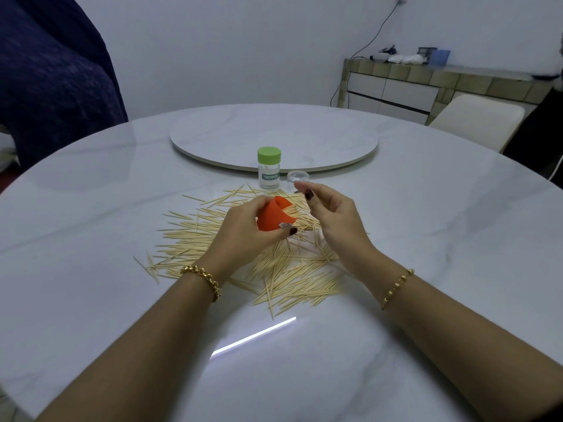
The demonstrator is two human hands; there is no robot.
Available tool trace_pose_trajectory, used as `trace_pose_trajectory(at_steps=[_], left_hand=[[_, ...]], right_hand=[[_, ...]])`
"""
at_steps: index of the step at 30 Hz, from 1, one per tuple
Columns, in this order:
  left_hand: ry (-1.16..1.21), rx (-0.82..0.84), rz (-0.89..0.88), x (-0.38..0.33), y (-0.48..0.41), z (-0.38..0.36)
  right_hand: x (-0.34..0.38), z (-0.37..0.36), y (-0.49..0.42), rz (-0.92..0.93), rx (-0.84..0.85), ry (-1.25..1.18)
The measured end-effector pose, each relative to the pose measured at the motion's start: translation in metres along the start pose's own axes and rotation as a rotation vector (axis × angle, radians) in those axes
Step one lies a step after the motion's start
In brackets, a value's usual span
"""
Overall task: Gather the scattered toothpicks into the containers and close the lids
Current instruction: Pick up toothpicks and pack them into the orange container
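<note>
Hundreds of wooden toothpicks (292,284) lay in a loose heap on a round white marble-look table (122,315), all on the near side of a green-lidded jar (269,169) labelled TOOTHPICK. That jar stood upright w/ its lid on and picks showing inside, so it was prob. already dealt with. Just R of it stood a small clear jar (298,178) w/ no coloured lid; its contents couldn't be made out. Behind the green-lidded jar sat a lazy Susan turntable (274,132).

Nearer than the green-lidded jar, above the heap, the person's L hand (243,236) gripped an orange cup (274,217), fingers & thumb wrapped round its wall. The cup was tipped so its open mouth faced R, prob. to make loading easier. Whether it was a container or a deep cap wasn't clear.

The R hand (332,214) hovered near the clear jar, just by the cup's mouth, fingers loosely curled, thumb & forefinger tips close together. Whether they pinched any picks couldn't be told.

Judged progress: one jar done, most picks loose on the table.
</note>
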State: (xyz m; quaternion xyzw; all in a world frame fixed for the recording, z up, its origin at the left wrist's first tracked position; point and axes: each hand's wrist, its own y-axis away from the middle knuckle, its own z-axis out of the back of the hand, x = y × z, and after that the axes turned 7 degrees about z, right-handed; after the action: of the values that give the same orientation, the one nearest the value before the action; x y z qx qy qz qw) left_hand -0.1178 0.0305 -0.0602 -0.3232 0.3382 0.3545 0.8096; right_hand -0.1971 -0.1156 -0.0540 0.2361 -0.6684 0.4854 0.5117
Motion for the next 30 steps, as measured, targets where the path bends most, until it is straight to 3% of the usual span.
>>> trace_pose_trajectory(at_steps=[3, 5, 8, 13, 21, 30], left_hand=[[0.005, -0.020, 0.009, 0.001, -0.002, 0.003], [-0.004, -0.023, 0.022, 0.003, -0.003, 0.006], [0.003, -0.034, 0.038, 0.005, -0.004, 0.011], [0.022, -0.062, 0.057, 0.009, -0.007, 0.016], [-0.022, -0.080, 0.080, 0.012, -0.007, 0.016], [-0.029, -0.095, 0.091, 0.016, -0.010, 0.018]], right_hand=[[-0.001, 0.010, -0.006, -0.056, 0.022, 0.174], [-0.003, 0.020, -0.009, -0.088, 0.054, 0.440], [-0.011, 0.034, -0.013, 0.007, 0.126, 0.861], [-0.027, 0.044, -0.016, 0.093, 0.273, 1.164], [-0.033, 0.011, -0.027, 0.063, 0.368, 1.200], [-0.040, -0.012, -0.037, 0.128, 0.228, 1.355]])
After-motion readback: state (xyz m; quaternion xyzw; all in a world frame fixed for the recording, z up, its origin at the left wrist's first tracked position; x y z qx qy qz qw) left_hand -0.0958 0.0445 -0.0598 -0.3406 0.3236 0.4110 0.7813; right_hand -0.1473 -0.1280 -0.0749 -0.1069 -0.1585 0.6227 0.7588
